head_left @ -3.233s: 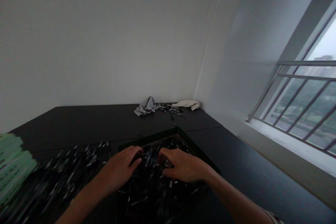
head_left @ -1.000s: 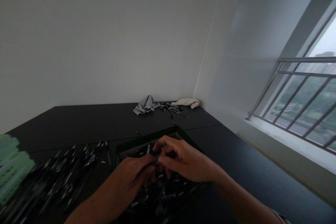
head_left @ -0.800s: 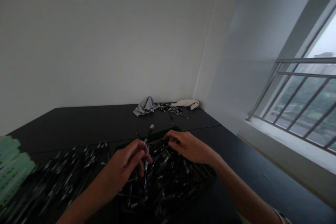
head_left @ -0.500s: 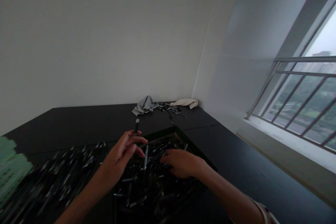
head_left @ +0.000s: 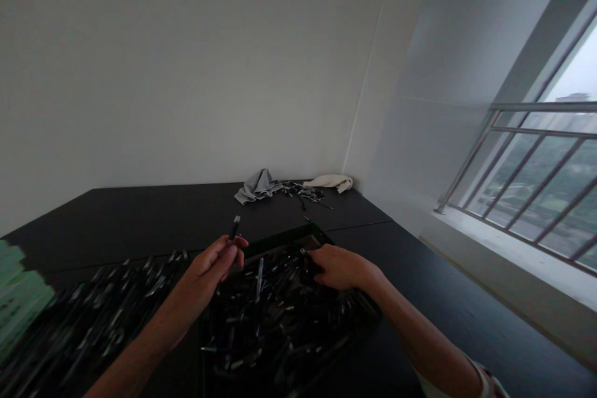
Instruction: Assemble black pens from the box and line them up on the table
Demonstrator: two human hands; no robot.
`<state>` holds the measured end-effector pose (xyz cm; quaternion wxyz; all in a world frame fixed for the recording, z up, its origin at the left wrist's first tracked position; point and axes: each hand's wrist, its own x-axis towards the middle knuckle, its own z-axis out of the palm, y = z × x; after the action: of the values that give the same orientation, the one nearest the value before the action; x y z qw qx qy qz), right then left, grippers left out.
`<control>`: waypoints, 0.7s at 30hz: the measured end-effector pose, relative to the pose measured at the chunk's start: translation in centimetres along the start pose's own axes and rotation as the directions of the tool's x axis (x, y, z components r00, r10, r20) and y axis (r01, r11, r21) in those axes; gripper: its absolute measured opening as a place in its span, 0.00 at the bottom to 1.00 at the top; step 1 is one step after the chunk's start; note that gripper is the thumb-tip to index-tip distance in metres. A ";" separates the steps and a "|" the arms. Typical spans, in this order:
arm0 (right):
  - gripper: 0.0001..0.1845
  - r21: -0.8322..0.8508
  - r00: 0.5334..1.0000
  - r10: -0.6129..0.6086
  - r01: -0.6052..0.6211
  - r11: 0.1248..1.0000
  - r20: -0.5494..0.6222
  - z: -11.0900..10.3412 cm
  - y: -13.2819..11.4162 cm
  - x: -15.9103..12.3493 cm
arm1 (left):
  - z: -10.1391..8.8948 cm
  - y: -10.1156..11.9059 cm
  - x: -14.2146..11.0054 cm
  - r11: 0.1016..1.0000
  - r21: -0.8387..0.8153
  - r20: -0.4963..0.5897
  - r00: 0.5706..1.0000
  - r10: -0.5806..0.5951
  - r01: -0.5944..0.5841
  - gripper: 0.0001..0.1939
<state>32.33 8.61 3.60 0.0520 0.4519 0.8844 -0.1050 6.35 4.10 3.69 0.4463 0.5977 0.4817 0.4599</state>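
My left hand [head_left: 212, 266] is closed in a pinch around a slim black pen-like stick [head_left: 235, 227] with a silvery end, which points upward. It hovers over the left rim of a dark green tray [head_left: 275, 241]. In the tray lies a jumble of dark pen-like pieces [head_left: 280, 308] with shiny metal parts, too dim to tell apart. My right hand [head_left: 340, 266] reaches down at the tray's back right, its fingers closed among the pieces. A small bright tip shows at those fingertips; what they hold is mostly hidden.
Many similar pieces [head_left: 116, 305] lie in slanting rows left of the tray, beside a light green perforated basket [head_left: 21, 298]. At the table's back are a grey cloth [head_left: 257, 188], a loose heap of pieces [head_left: 303, 191] and a cream cloth [head_left: 332, 182]. A railed window stands at right.
My left hand has drawn slightly left and down with the black stick, its fingers curling closer. My right hand has moved right and farther back in the tray.
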 end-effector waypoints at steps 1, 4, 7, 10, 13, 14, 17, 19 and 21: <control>0.18 0.008 1.000 0.001 -0.001 1.000 0.002 0.0 0.0 0.1 | 0.0 -0.1 0.1 1.000 -0.009 -0.003 1.000 -0.008 0.008 0.14; 0.16 0.032 1.000 0.021 -0.021 0.999 -0.006 0.2 -0.2 0.4 | 0.2 -0.7 0.3 1.000 -0.026 -0.016 1.000 -0.017 0.016 0.15; 0.15 0.055 0.998 0.059 -0.058 0.997 -0.030 0.4 -0.3 0.5 | 0.5 -1.3 0.3 1.000 -0.026 -0.043 0.999 -0.015 0.014 0.16; 0.13 0.086 0.998 0.063 -0.061 0.994 -0.026 0.3 -0.3 0.6 | 1.0 -1.8 0.2 1.000 -0.021 -0.062 0.998 -0.016 0.015 0.18; 0.14 0.101 0.998 0.060 -0.057 0.993 -0.023 0.2 -0.2 0.5 | 1.4 -2.1 0.0 1.000 -0.014 -0.068 0.998 -0.007 0.006 0.19; 0.15 0.097 0.997 0.065 -0.062 0.993 -0.030 0.1 -0.1 0.4 | 1.5 -2.1 0.0 1.000 -0.011 -0.071 0.997 -0.001 0.001 0.19; 0.14 0.065 0.997 0.065 -0.062 0.996 -0.046 -0.4 0.1 -0.4 | 1.6 -2.0 0.0 1.000 -0.004 -0.085 0.996 0.009 -0.009 0.20; 0.13 0.055 1.000 0.023 -0.023 0.998 -0.006 -0.6 0.1 -1.3 | 1.6 -1.9 -0.1 1.000 0.001 -0.091 0.996 0.009 -0.009 0.20; 0.14 0.045 0.996 -0.053 0.050 0.998 0.073 -0.5 -0.2 -2.2 | 1.6 -1.9 0.0 1.000 0.008 -0.087 0.996 0.008 -0.008 0.21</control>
<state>33.44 6.90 4.49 0.0726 0.4259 0.8906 -0.1419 7.59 4.17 1.51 0.4207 0.5806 0.5000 0.4857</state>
